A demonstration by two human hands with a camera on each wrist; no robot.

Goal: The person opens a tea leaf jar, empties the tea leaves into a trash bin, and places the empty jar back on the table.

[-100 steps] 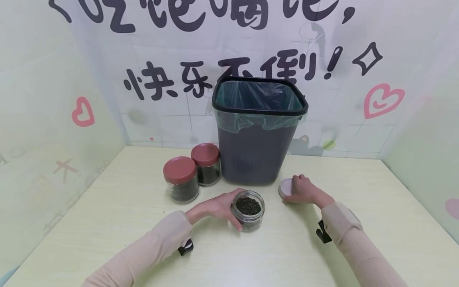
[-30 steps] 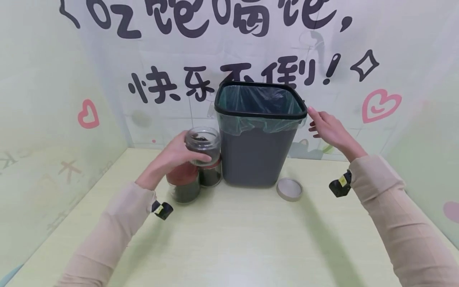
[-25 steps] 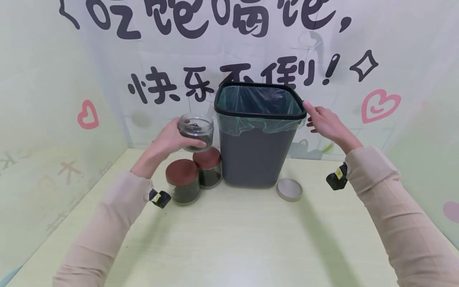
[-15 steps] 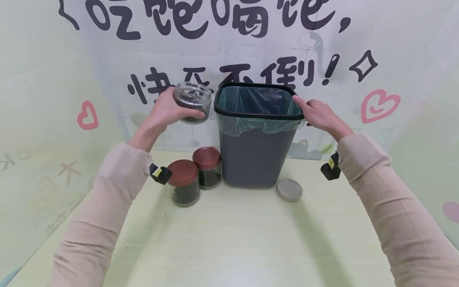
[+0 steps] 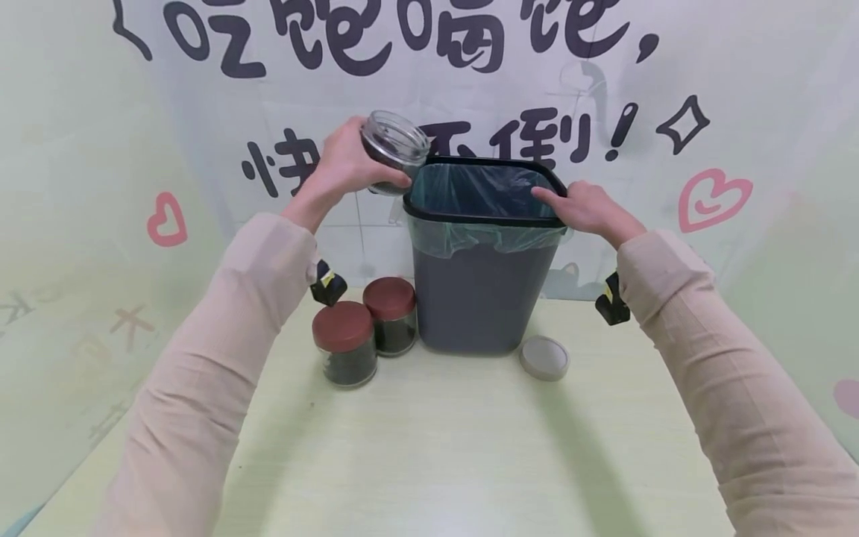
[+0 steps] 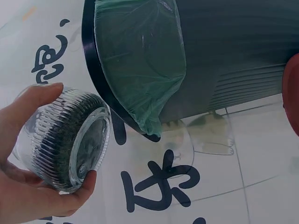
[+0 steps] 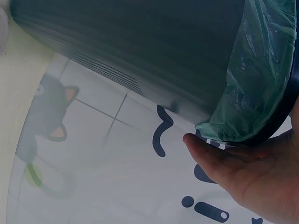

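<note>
My left hand (image 5: 344,162) grips an open glass jar (image 5: 394,149) of dark, dried tea-like leaves, high at the left rim of the grey trash bin (image 5: 479,291). The jar leans to the right, its mouth toward the bin. From the left wrist, the ribbed jar (image 6: 60,135) shows its base, with thumb and fingers around its side. My right hand (image 5: 590,207) holds the bin's right rim, thumb over the inside and fingers outside. In the right wrist view that hand (image 7: 252,175) is at the black rim, over the green liner (image 7: 257,79).
Two jars with red lids, a front one (image 5: 345,347) and a back one (image 5: 391,317), stand left of the bin on the pale table (image 5: 429,447). A round grey-white lid (image 5: 545,358) lies at the bin's right foot. A printed wall sheet (image 5: 644,261) hangs behind.
The left hand lifted the jar from the table, past the red-lidded jars to the bin's rim, and tilted it right. The right hand left the lid and took the bin's rim.
</note>
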